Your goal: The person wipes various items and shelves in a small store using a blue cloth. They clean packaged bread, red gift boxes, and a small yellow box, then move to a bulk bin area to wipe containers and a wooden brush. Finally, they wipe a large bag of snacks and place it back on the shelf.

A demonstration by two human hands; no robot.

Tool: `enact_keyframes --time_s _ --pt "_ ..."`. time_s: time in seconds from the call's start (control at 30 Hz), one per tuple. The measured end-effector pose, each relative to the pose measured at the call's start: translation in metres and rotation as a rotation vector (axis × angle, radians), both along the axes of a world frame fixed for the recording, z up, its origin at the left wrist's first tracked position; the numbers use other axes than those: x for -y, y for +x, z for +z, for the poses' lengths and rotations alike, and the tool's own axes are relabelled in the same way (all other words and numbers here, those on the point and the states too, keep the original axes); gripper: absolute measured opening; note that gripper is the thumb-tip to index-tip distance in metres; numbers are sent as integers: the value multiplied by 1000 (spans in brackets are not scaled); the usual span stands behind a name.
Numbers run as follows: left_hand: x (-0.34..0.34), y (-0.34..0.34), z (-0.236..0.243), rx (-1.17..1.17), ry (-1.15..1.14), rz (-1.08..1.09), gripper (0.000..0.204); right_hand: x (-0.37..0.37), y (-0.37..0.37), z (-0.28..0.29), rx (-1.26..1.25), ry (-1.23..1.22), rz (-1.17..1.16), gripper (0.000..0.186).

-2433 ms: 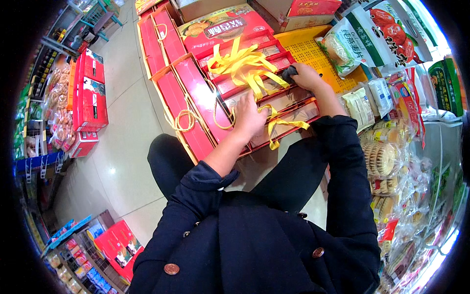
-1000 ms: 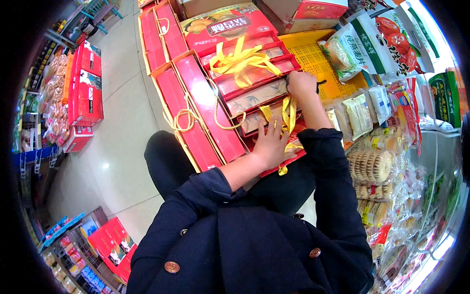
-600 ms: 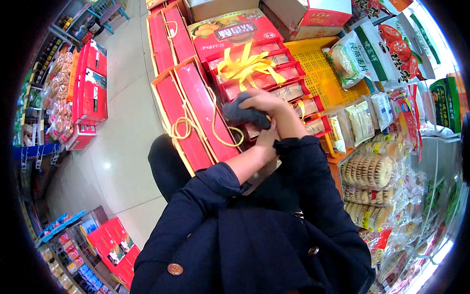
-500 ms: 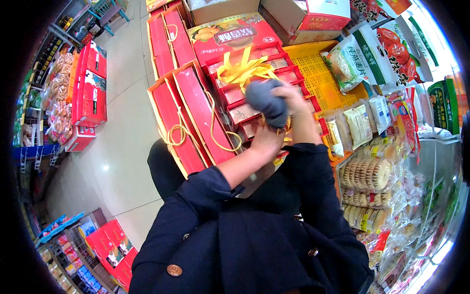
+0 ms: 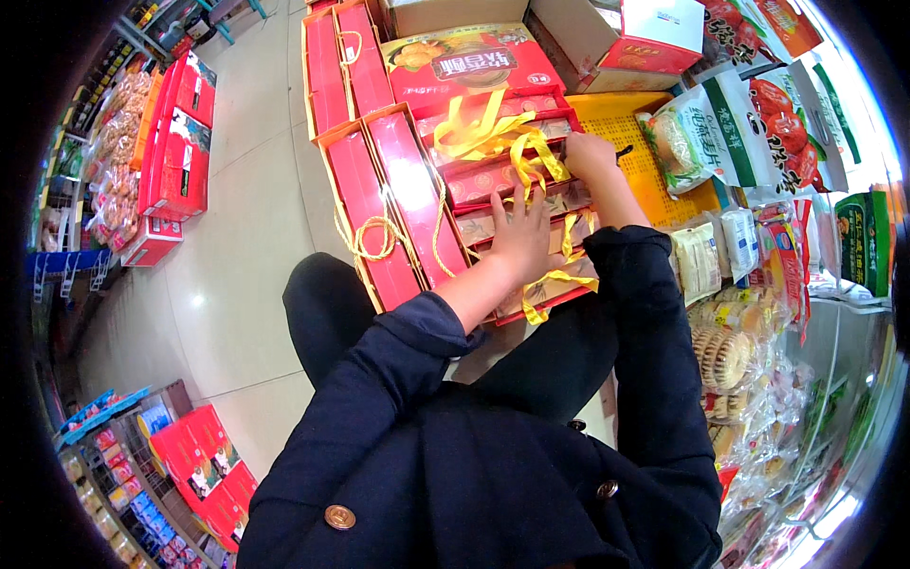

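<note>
Left of the yellow perforated plastic crate (image 5: 621,120), slim red boxes (image 5: 472,184) with shiny yellow ribbons (image 5: 474,142) lay under my spread left hand (image 5: 519,241); my right hand (image 5: 590,157) curled near their right ends, grip hidden. I was probably steadying them; the next move needed ribbons kept clear.

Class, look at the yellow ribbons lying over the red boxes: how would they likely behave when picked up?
The yellow ribbons would probably be floppy, as they bend and loop loosely over the red boxes. They look light, being thin, narrow strips. Overlapping as they do, they may snag on one another.
</note>
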State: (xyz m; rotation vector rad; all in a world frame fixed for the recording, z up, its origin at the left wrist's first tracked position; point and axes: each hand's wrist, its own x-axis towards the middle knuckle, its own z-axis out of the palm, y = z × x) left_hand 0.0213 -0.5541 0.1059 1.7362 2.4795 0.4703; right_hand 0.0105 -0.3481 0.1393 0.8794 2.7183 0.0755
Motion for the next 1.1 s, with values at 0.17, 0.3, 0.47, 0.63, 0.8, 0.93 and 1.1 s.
enact_keyframes --time_s 0.17,0.3,0.47,0.63,0.8,0.93,1.1 --pt "1 -2 3 -72 -135 -78 72 57 -36 7 93 -141 134 28" --pt "-7 4 -11 12 -45 -213 65 91 -50 6 33 -295 364 24" --pt "-25 -5 -92 771 331 -94 53 140 -69 6 -114 -465 465 25" --pt "-11 -9 12 163 -263 -176 54 87 -56 -14 -291 -1536 -301 37" --pt "-12 -16 -13 625 314 46 46 100 -38 25 -700 -1835 -198 33" --pt "2 -36 4 229 119 -46 67 73 -20 72 -928 -1334 -205 19" --pt "-4 -67 8 -122 184 298 93 -25 -12 15 -671 -31 -144 23"
